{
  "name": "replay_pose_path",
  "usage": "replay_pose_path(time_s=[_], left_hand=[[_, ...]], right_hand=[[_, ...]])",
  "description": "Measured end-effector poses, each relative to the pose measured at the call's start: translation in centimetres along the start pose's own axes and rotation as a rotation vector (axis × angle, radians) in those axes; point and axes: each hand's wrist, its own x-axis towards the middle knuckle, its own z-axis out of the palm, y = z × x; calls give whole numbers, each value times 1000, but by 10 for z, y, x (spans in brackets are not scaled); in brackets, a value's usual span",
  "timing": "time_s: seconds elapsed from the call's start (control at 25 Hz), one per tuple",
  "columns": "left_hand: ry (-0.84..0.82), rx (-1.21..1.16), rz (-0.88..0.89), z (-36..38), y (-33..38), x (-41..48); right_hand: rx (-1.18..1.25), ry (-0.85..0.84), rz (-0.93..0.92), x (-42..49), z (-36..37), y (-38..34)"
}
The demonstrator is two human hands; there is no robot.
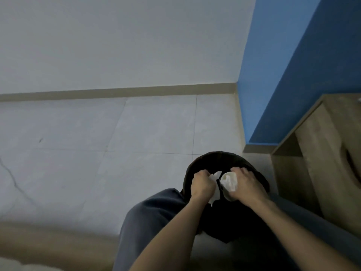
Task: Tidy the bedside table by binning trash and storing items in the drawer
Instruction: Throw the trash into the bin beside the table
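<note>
A round bin lined with a black bag point(218, 159) stands on the floor between my knees. Both hands are over its opening. My left hand point(202, 185) grips a crumpled white tissue point(215, 178) that hangs down past the wrist. My right hand point(247, 184) holds a white paper cup point(228, 181) tipped on its side, mouth pointing left. The wooden bedside table point(330, 145) stands at the right, next to the bin.
Pale floor tiles point(117, 143) spread to the left and behind the bin. A white wall with a beige skirting board point(117, 91) runs across the back, and a blue wall point(283, 75) meets it at the right. My legs in dark trousers point(152, 218) frame the bin.
</note>
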Motion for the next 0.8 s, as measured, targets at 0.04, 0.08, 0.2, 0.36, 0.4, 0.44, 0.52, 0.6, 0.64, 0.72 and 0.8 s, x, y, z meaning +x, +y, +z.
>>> replay_pose_path(time_s=[0.04,0.08,0.2,0.36,0.4,0.44,0.52,0.6,0.64,0.72,0.8], left_hand=[[-29,0,-26,9,-6,6],[-58,-1,-50,18,-10,13],[-150,6,-124,33,-17,27],[-209,108,-184,37,-18,34],[-179,101,-183,36,-14,32],[-143,83,-171,34,-9,31],[-91,16,-99,31,13,26],[-50,-82,0,30,45,23],[-43,-131,37,31,61,25],[-71,-217,102,40,104,26],[-113,-278,162,54,146,22]], right_hand=[[-1,-20,23,5,14,5],[3,-31,39,11,26,11],[10,-100,89,27,46,26],[48,-144,98,40,43,37],[61,-118,82,40,37,38],[68,-87,69,40,30,38],[85,8,51,37,7,37],[144,166,28,33,-29,33],[184,264,7,30,-50,32],[237,489,-49,18,-99,40],[243,687,-88,3,-150,54]])
